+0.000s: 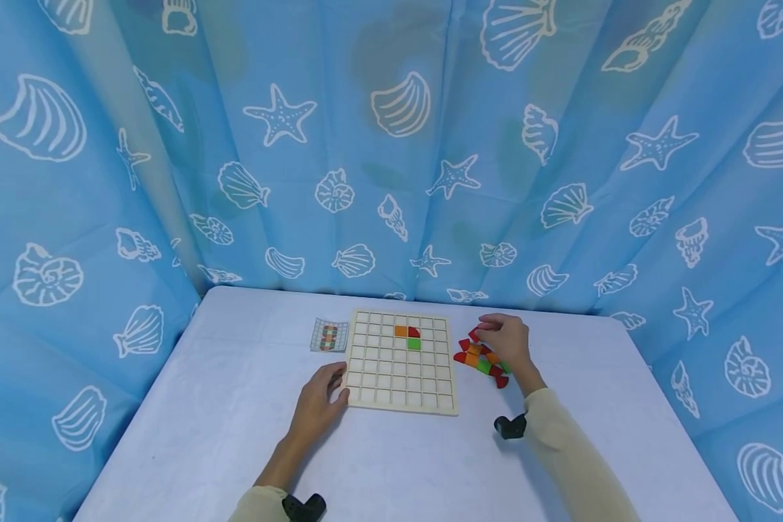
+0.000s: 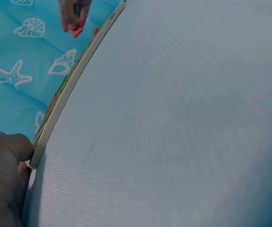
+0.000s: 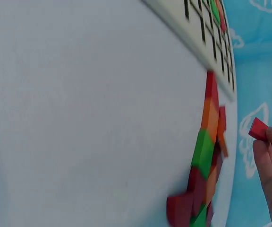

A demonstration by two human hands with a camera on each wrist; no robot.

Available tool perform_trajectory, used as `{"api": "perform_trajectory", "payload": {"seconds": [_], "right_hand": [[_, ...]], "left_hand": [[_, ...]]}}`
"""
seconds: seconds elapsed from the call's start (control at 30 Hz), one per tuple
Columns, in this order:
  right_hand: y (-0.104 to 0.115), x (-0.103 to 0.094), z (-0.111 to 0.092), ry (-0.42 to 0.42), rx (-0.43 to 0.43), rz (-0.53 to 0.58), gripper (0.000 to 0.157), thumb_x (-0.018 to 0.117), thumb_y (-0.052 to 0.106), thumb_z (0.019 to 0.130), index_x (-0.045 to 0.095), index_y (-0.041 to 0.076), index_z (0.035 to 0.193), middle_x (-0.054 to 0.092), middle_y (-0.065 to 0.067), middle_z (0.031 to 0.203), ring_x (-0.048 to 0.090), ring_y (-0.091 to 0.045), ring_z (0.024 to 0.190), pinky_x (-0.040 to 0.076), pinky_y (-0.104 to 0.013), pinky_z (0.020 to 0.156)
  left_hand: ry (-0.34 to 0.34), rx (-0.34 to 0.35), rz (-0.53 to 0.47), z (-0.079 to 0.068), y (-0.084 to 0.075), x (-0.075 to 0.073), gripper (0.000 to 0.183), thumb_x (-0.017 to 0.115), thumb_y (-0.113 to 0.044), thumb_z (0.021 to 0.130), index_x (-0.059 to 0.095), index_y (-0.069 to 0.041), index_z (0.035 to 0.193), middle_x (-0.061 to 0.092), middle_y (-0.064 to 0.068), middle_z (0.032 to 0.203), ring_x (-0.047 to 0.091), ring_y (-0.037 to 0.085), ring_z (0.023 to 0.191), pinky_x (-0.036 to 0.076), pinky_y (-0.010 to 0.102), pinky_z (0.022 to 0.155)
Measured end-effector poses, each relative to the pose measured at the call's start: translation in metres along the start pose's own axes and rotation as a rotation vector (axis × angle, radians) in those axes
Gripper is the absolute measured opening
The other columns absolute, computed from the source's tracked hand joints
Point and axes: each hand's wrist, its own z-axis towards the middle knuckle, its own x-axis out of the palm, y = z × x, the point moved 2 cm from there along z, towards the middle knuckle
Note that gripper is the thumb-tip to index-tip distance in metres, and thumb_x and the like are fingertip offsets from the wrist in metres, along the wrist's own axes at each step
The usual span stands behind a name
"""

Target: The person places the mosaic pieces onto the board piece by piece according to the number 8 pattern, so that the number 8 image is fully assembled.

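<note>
r hand (image 1: 510, 341) pinches red block (image 3: 258, 129) near loose block pile (image 1: 483, 366); l hand (image 1: 317, 402) grips grid board (image 1: 398, 399) at near-l corner. best: brace board, square block w/ 1 cell, check vs pattern card (image 1: 329, 336).

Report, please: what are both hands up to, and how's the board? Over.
Left hand grips board at near-left corner. Right hand pinches red piece. Three set pieces on board. Loose pieces alongside; nothing apparently blocking.

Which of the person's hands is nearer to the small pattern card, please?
Left: the left hand is just below the pattern card in the head view; the right hand is across the board, pinching a red piece.
</note>
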Motion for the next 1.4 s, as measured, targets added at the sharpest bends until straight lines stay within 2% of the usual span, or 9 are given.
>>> {"api": "perform_trajectory", "payload": {"seconds": [0.13,0.2,0.47,0.73,0.9,1.1,1.4], "right_hand": [[0.01,0.012,-0.005,0.013,-0.028,0.027,0.033,0.073,0.014,0.087,0.069,0.007,0.119,0.071,-0.007,0.102,0.067,-0.024,0.094,0.062,-0.038,0.076],[0.015,0.018,-0.009,0.026,-0.051,0.04,0.032,0.074,0.014,0.087,0.069,0.008,0.118,0.071,-0.006,0.103,0.067,-0.023,0.096,0.061,-0.036,0.079],[0.032,0.045,-0.023,0.025,-0.159,0.079,0.029,0.075,0.013,0.085,0.072,0.006,0.113,0.073,-0.003,0.096,0.068,-0.021,0.091,0.062,-0.035,0.075],[0.041,0.064,-0.034,0.121,-0.121,0.104,0.024,0.076,0.014,0.085,0.073,0.008,0.108,0.072,0.0,0.091,0.067,-0.017,0.083,0.06,-0.028,0.074],[0.043,0.073,-0.037,0.156,-0.15,0.104,0.02,0.077,0.014,0.084,0.074,0.009,0.103,0.071,0.001,0.088,0.066,-0.016,0.081,0.06,-0.028,0.073],[0.044,0.081,-0.038,0.165,-0.191,0.09,0.018,0.077,0.015,0.083,0.074,0.008,0.1,0.071,0.002,0.085,0.065,-0.014,0.079,0.059,-0.028,0.072],[0.047,0.087,-0.038,0.126,-0.166,0.053,0.018,0.077,0.015,0.084,0.074,0.008,0.1,0.07,0.001,0.085,0.063,-0.016,0.078,0.059,-0.027,0.071]], "left_hand": [[0.019,-0.033,-0.007,0.0,0.001,0.0,0.048,0.072,0.0,0.082,0.057,-0.001,0.128,0.061,0.01,0.12,0.06,0.021,0.113,0.05,0.025,0.099],[0.022,-0.041,-0.007,0.001,0.0,0.0,0.048,0.072,0.0,0.082,0.057,-0.001,0.128,0.061,0.009,0.12,0.06,0.021,0.114,0.049,0.026,0.1],[0.0,-0.012,0.008,0.0,0.002,0.001,0.049,0.073,-0.001,0.081,0.057,0.0,0.127,0.062,0.009,0.118,0.062,0.022,0.111,0.051,0.026,0.097],[0.022,-0.052,-0.019,0.0,0.004,0.002,0.048,0.072,-0.001,0.082,0.057,-0.001,0.128,0.062,0.009,0.119,0.061,0.021,0.113,0.05,0.024,0.099],[0.023,-0.055,-0.021,0.002,0.004,0.001,0.048,0.072,-0.001,0.082,0.057,-0.002,0.128,0.061,0.008,0.12,0.061,0.02,0.113,0.049,0.023,0.099],[0.012,-0.029,-0.039,0.002,0.002,-0.001,0.049,0.072,0.001,0.081,0.057,0.001,0.127,0.061,0.011,0.119,0.061,0.023,0.112,0.05,0.023,0.097],[0.021,-0.033,-0.05,0.001,0.003,0.0,0.049,0.073,0.0,0.082,0.057,-0.001,0.128,0.061,0.009,0.12,0.061,0.021,0.113,0.049,0.02,0.098]]}}
